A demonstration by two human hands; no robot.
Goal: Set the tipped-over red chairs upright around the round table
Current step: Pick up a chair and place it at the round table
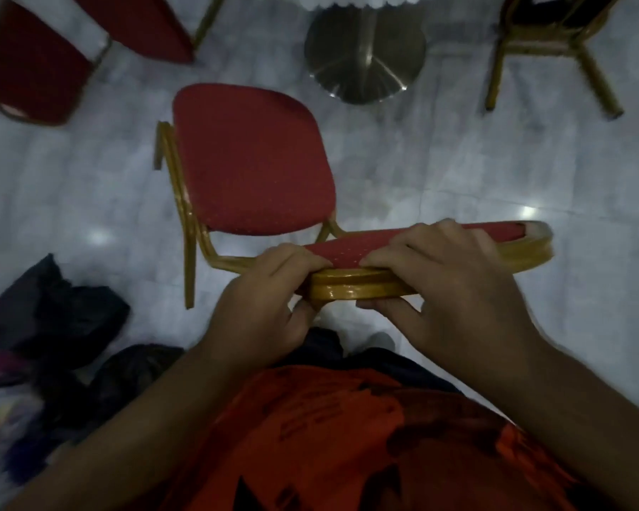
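Note:
A red padded chair with a gold metal frame stands in front of me, seat facing up, its backrest nearest to me. My left hand and my right hand both grip the top edge of that backrest, fingers over the red padding, thumbs under the gold rim. The round table shows only as a white scalloped cloth edge and a round metal base just beyond the chair. Another red chair lies tilted at the far left.
A chair with a gold frame and dark seat stands at the upper right. A pile of dark bags and clothes lies on the pale tiled floor at my left. My orange shirt fills the bottom of the view.

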